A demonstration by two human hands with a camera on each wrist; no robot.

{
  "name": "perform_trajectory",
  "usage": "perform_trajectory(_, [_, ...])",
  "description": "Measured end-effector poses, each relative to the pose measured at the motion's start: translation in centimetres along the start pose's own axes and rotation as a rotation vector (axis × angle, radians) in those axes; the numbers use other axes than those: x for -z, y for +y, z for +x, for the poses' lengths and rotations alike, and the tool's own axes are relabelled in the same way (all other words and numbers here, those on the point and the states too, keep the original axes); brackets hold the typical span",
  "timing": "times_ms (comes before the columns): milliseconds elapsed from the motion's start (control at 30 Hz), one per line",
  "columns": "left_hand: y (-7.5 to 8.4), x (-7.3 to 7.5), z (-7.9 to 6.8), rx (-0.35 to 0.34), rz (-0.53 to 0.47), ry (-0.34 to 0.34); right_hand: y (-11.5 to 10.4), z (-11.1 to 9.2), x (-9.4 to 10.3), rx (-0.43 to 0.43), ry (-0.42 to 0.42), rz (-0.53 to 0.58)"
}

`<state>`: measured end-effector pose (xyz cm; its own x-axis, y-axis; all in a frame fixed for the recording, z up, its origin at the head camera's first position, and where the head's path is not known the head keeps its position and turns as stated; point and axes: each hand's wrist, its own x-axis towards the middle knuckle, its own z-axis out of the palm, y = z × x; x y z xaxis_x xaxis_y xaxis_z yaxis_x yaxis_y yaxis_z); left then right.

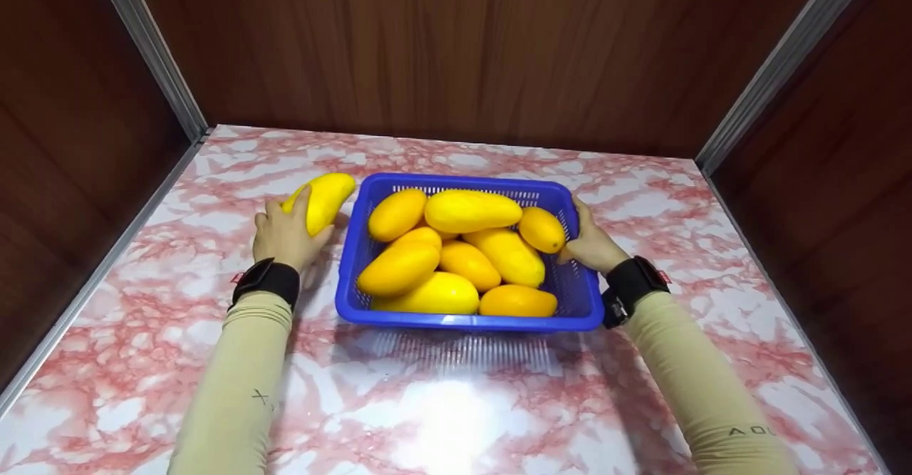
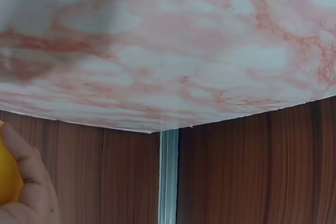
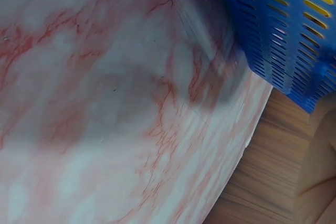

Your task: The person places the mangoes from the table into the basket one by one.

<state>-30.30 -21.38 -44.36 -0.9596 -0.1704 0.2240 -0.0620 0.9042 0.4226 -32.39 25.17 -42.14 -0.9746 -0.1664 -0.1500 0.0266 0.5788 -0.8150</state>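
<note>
In the head view my left hand grips a yellow mango just left of a blue plastic basket. Its fingers also show at the lower left of the left wrist view, curled round the mango. My right hand holds the basket's right rim, with the thumb inside and the other fingers partly hidden behind the wall. Several yellow to orange mangoes lie piled in the basket. From the right wrist, the basket's slotted side appears with part of my right hand beside it.
A table with a red and white marbled top lies beneath everything. Dark brown wooden panels enclose its back and both sides, joined by metal corner strips. Bright glare falls on the tabletop in front of the basket.
</note>
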Motion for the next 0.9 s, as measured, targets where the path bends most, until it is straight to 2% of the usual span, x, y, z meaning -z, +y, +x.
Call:
perform_trajectory(167, [0.3,0.4,0.1,-0.027,-0.017,-0.001,0.1,0.1,0.0,-0.021,-0.005,-0.002])
perform_trajectory(433, [1.3,1.6,0.5,-0.102,-0.011,0.031,0.0,0.2,0.1,0.006,0.005,0.022])
perform_trajectory(533, [1.9,2.0,0.6,-0.131,-0.004,0.036,0.0,0.1,0.1,0.009,-0.001,0.029])
perform_trajectory(700, [3.1,2.4,0.6,-0.192,0.029,0.033,0.0,0.0,0.1,0.000,0.012,-0.024])
perform_trajectory(900, [4.4,2.4,0.7,-0.239,0.051,0.035,0.1,0.2,-0.2,0.008,0.011,-0.037])
